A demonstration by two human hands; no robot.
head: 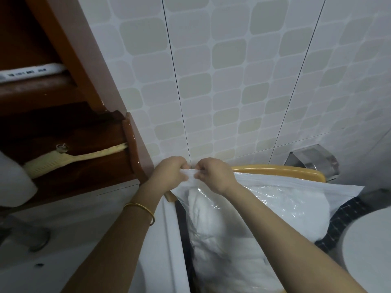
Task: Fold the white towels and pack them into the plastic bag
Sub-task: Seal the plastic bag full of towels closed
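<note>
Towels (222, 240) fill plastic bag (296, 188); left hand (169, 174), right hand (213, 176) pinch its top.

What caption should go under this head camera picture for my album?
Left hand and right hand pinch the top edge of a plastic bag holding white towels.

towels (213, 240) lie inside the bag (296, 193), right of the sink (118, 240).
</note>
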